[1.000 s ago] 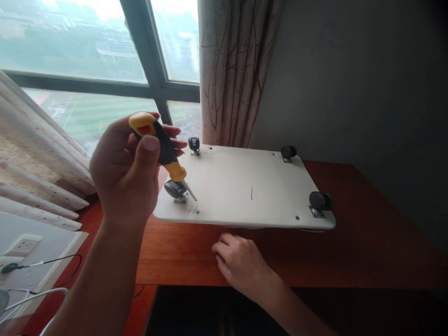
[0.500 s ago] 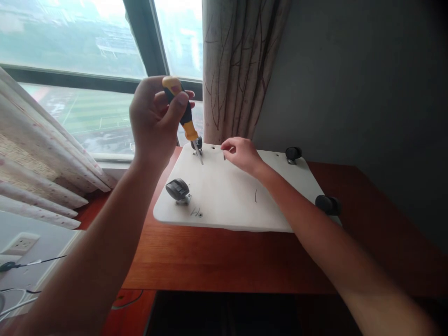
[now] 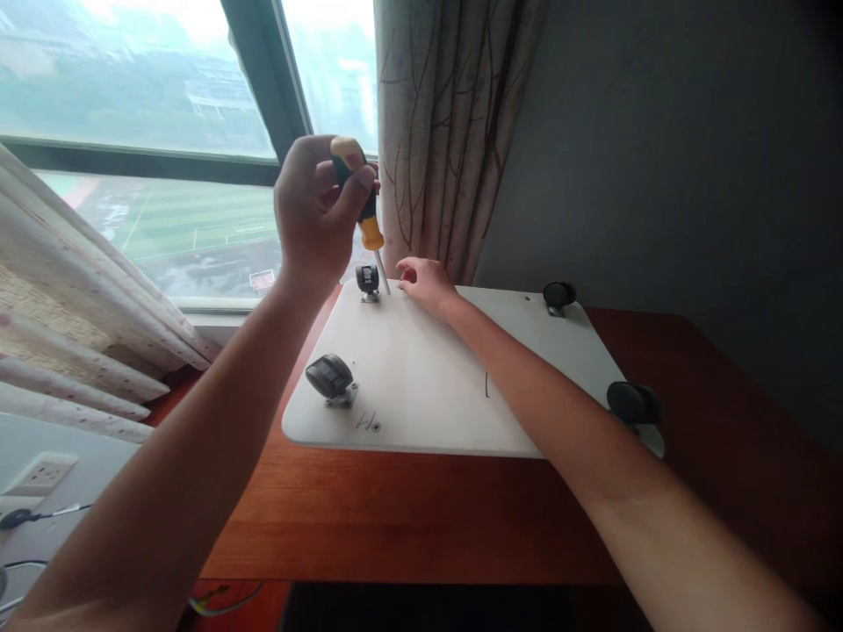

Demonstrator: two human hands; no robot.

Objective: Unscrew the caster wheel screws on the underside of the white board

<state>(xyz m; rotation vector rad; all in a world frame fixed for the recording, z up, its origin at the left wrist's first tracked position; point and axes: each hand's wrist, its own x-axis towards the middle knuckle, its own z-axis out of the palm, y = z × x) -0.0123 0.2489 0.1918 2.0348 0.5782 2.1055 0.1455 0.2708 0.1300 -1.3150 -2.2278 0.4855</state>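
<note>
My left hand (image 3: 320, 211) grips the yellow and black handle of a screwdriver (image 3: 371, 230), its shaft slanting down toward the back edge of a white board (image 3: 421, 377). Just right of the tip, my right hand (image 3: 427, 283) has its thumb and fingers pinched at a hole near that edge; whatever small thing they hold is too small to make out. Black casters stand on the board: one at the back left (image 3: 367, 279), one at the front left (image 3: 330, 377), one at the back right (image 3: 559, 295) and one at the front right (image 3: 632, 402).
Under the board is a reddish-brown wooden table (image 3: 395, 518). Behind stand a window and a patterned curtain (image 3: 441, 132); another curtain (image 3: 72, 290) hangs at left. A wall socket (image 3: 47, 475) with cables is at the lower left.
My left hand has moved right with the screwdriver, whose tip is now closer to my right hand. My right hand has shifted left to the hole. The view has tilted slightly.
</note>
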